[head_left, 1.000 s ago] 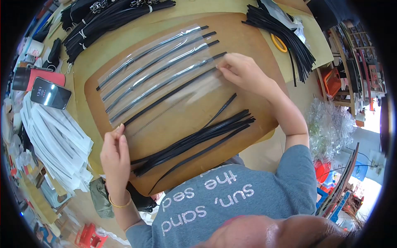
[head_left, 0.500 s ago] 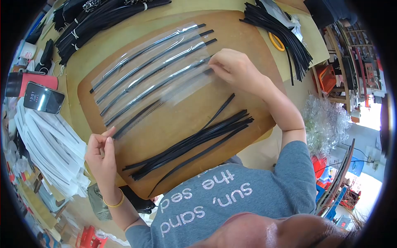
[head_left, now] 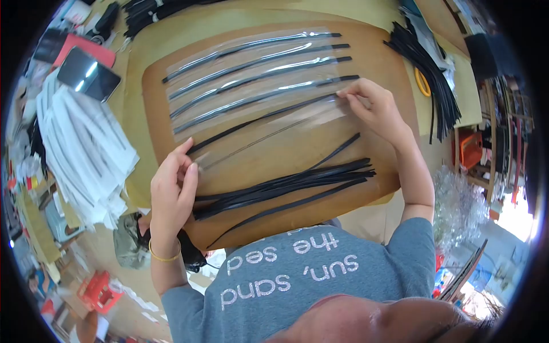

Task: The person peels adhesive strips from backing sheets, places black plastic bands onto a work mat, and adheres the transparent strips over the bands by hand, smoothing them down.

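Strip is slanting across the mat, by clear film. The right hand is pinching its right end; the left hand, thumb and forefinger spread, is nearing the other. Uneven pulling could be skewing it.

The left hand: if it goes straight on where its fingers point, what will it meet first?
Past the black strip by its fingers, the left hand would probably meet the nearest plastic-covered strip; its height above the mat is unclear.
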A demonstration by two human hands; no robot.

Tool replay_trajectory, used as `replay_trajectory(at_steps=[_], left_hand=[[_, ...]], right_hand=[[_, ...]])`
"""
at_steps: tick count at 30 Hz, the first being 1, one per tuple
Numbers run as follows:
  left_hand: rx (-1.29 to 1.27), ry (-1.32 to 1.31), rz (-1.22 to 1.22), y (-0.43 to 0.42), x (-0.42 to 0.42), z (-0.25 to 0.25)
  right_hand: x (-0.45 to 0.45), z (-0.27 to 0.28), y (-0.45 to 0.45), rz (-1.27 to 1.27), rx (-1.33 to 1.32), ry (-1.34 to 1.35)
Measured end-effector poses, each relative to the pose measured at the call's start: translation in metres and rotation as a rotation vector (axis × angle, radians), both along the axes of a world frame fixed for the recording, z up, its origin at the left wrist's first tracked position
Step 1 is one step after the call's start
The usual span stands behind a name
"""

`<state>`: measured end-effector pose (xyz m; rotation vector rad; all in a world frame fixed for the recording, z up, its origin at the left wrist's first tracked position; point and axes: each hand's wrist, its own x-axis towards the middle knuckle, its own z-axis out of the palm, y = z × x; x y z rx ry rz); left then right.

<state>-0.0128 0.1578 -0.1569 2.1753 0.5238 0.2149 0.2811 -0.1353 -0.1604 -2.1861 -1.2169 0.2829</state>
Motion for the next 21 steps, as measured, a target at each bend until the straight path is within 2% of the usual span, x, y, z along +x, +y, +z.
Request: replay_trajectory(at_steps=[5,7,13,18,21], left_hand=[[-0.008,0.041,0.005,-0.001,0.005,0.005],[0.103,-0.073,-0.03,-0.003,0.005,-0.003],[0.354,-0.163,-0.078,-0.018,0.002,-0.005],[0.55,-0.049,-0.116,-0.029,-0.012,-0.006],[0.553,-0.072,-0.098,-0.033,-0.011,-0.008]], right_hand=[[0.004,-0.002,-0.002,-0.021,0.075,0.198],[0.005,-0.003,-0.003,-0.03,0.083,0.23],[0.004,0.0,-0.006,-0.002,0.082,0.239],[0.002,0.0,-0.004,0.027,0.081,0.165],[0.002,0.0,-0.004,0.018,0.083,0.178]])
